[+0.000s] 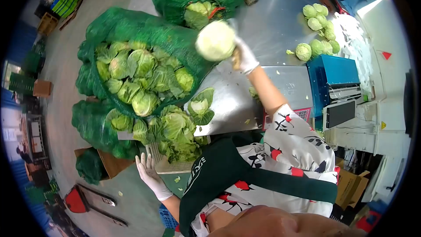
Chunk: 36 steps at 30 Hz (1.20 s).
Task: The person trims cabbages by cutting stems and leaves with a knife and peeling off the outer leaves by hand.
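Observation:
My right hand (246,58), in a white glove, is closed at the side of a pale, trimmed cabbage (215,41) and holds it up over the metal table. Something brownish shows at its fingers, too blurred to name. My left hand (150,176), also gloved, is held low on the near side with its fingers spread and nothing in it. Beside it stands a pale plastic crate (175,166) with loose cabbage leaves (177,125) heaped on it. A green mesh sack (131,25) lies open on its side, full of untrimmed cabbages (142,63).
More mesh sacks of cabbages (199,8) lie at the far end of the metal table (263,26). Trimmed cabbages (303,52) sit at the right, near a blue machine (332,70) and a scale with a red keypad (303,114). A cardboard box (115,164) stands on the floor.

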Tool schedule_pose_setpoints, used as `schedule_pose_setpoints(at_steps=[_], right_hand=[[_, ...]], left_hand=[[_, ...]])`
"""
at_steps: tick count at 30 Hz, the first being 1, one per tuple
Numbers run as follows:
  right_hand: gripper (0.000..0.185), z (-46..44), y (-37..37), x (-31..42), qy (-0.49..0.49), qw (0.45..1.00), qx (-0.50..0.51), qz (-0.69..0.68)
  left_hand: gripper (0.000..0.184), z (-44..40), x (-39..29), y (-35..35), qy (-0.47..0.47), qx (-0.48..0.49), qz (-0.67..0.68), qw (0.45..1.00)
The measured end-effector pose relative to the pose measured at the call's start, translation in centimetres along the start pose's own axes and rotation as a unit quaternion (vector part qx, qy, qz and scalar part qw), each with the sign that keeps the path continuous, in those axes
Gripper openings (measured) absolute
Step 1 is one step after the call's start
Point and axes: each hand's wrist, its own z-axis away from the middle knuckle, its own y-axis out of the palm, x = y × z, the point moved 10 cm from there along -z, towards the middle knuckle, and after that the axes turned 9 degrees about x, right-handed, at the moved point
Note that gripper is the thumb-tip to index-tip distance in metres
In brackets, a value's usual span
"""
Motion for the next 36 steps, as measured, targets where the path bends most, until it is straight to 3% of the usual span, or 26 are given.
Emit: schedule_pose_setpoints(at_steps=[1,2,4,6,9,11,12,16,18,20,21,22,23,27,30,32,34,36], right_hand=[[0.054,0.3,-1.7,3.5,-0.04,0.997,-0.065,-0.02],[0.056,-2.5,-8.6,5.1,-0.043,0.998,-0.04,0.015],[0.06,-3.7,-16.3,9.1,-0.1,0.985,-0.141,-0.022],[0.06,-3.3,-22.4,11.0,-0.062,0.979,-0.191,-0.043],[0.054,-2.8,-28.6,12.6,-0.151,0.965,-0.207,-0.057],[0.056,-4.1,-31.1,13.0,-0.135,0.979,-0.128,-0.083],[0.059,-3.3,-32.2,12.6,-0.105,0.978,-0.165,-0.077],[0.056,-1.1,-36.0,15.8,-0.176,0.943,-0.283,-0.021],[0.052,-4.5,-52.1,18.6,-0.311,0.916,-0.253,-0.011],[0.051,-2.3,-45.5,16.0,-0.285,0.87,-0.385,-0.119],[0.057,-1.6,-39.0,14.5,-0.242,0.876,-0.407,-0.089],[0.058,-4.4,-40.6,12.6,-0.165,0.918,-0.349,-0.092],[0.048,-5.6,-37.7,11.3,-0.171,0.926,-0.332,-0.054],[0.036,-5.4,-11.6,3.0,-0.102,0.965,-0.19,0.15],[0.04,-4.5,0.5,-5.2,0.006,0.981,-0.028,0.194],[0.039,-2.1,6.3,-9.4,0.062,0.967,0.07,0.236],[0.039,0.4,9.0,-13.5,0.141,0.937,0.128,0.292],[0.037,2.3,9.2,-16.6,0.134,0.879,0.189,0.416]], left_hand=[[0.059,-0.1,0.3,0.3,-0.007,0.001,-0.005,1.0],[0.059,-0.3,0.5,0.6,-0.014,0.001,-0.01,1.0],[0.058,-1.9,1.6,1.7,-0.033,0.006,-0.014,0.999],[0.057,-2.7,2.0,2.8,-0.044,0.011,-0.02,0.999],[0.057,-4.0,3.3,3.7,-0.063,0.02,0.002,0.998],[0.058,-4.5,4.0,4.2,-0.086,0.003,-0.008,0.996],[0.059,-4.5,3.8,4.6,-0.095,-0.012,-0.036,0.995],[0.059,-5.5,4.6,4.5,-0.109,-0.01,-0.058,0.992],[0.059,-6.0,4.7,4.6,-0.119,-0.021,-0.061,0.991],[0.06,-6.4,5.4,4.6,-0.128,-0.03,-0.056,0.99],[0.06,-6.8,5.8,4.3,-0.119,-0.031,-0.063,0.99],[0.061,-7.6,6.4,3.7,-0.125,-0.041,-0.08,0.988],[0.062,-8.6,6.6,3.2,-0.116,-0.048,-0.111,0.986],[0.065,-13.9,6.5,0.2,-0.078,-0.108,-0.129,0.983],[0.068,-17.0,6.2,-4.6,-0.033,-0.227,-0.119,0.966],[0.076,-19.1,7.2,-10.8,-0.028,-0.27,-0.21,0.939],[0.084,-20.9,4.5,-12.6,-0.035,-0.276,-0.394,0.876],[0.089,-23.2,2.8,-12.4,-0.023,-0.252,-0.535,0.806]])
